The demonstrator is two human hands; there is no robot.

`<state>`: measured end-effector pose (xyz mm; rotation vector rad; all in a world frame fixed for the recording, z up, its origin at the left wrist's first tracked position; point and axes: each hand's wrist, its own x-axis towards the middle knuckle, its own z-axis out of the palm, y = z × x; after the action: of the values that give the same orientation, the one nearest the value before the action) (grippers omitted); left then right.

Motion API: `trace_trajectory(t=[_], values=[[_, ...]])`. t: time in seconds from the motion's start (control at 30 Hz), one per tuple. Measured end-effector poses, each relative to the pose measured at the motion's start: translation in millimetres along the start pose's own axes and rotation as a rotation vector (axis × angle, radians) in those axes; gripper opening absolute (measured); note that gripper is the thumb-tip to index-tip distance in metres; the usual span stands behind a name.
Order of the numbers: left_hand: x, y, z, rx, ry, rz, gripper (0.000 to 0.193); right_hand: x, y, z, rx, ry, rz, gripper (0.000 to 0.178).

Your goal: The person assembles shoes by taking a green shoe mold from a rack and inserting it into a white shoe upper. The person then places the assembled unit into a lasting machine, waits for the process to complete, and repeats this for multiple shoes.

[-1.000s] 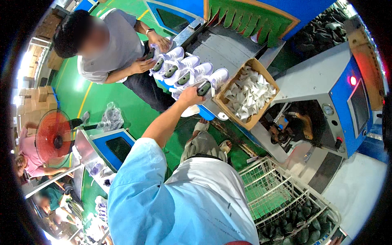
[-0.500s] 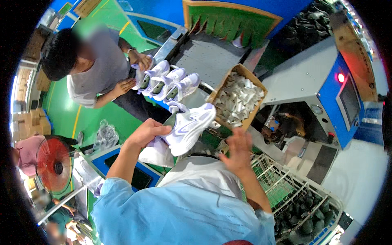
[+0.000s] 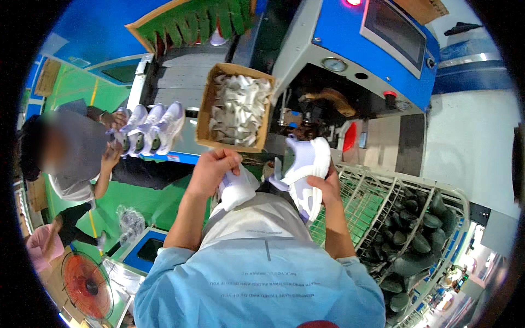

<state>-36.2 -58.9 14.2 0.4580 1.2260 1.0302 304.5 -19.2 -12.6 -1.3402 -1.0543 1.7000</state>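
Note:
In front of my waist, my left hand [image 3: 214, 170] is closed on a white and lavender sneaker [image 3: 238, 190], gripping it by its upper end. My right hand [image 3: 328, 185] has a second sneaker [image 3: 309, 173], also white and lavender, tilted upright, its thumb on the side and its fingers mostly hidden behind. The two shoes are apart. Just beyond my left hand stands a cardboard box [image 3: 203, 120] full of crumpled white pieces [image 3: 242, 109]. Beyond the right-hand sneaker is a blue and grey machine [image 3: 377, 71] with a dark open cavity.
A wire basket [image 3: 358, 188] with dark, last-like shapes [image 3: 418, 229] stands at my right. Several sneakers [image 3: 167, 127] line the end of a conveyor [image 3: 188, 76], where a co-worker [image 3: 82, 147] handles one. A red fan [image 3: 86, 284] stands lower left.
The view has swung right toward the machine. My right hand, empty and blurred before, now holds one sneaker. My left hand held both shoes and now keeps one.

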Motion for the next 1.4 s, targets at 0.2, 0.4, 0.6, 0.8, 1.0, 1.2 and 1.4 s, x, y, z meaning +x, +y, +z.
trace_trajectory(t=[0.2,0.4,0.6,0.8,1.0,1.2,1.4], values=[[25.6,-38.1,31.2,0.230,0.011,-0.091,0.010,15.3,-44.1,-34.5,-0.068,0.318,-0.080,0.079],[47.3,-45.8,25.7,0.172,0.051,-0.094,0.012,67.8,-75.0,-38.4,-0.298,0.412,-0.150,0.097],[58.7,-65.8,18.3,0.161,0.066,-0.149,0.016,110.1,-92.0,-4.0,-1.583,0.430,0.019,0.106],[55.6,-44.1,10.0,0.518,0.049,-0.058,0.027,131.3,-9.6,-79.8,-1.143,0.529,-0.109,0.100],[58.8,-11.7,25.5,0.541,-0.106,0.011,0.031,78.4,-37.3,-25.6,-1.150,0.464,-0.169,0.108],[79.1,-52.4,61.1,0.814,-0.162,0.283,0.075,49.7,-70.4,-13.7,-0.659,0.216,0.083,0.104],[60.2,-46.4,94.3,0.623,-0.448,0.158,0.094,-48.3,-72.3,51.8,0.325,0.109,0.187,0.060]])
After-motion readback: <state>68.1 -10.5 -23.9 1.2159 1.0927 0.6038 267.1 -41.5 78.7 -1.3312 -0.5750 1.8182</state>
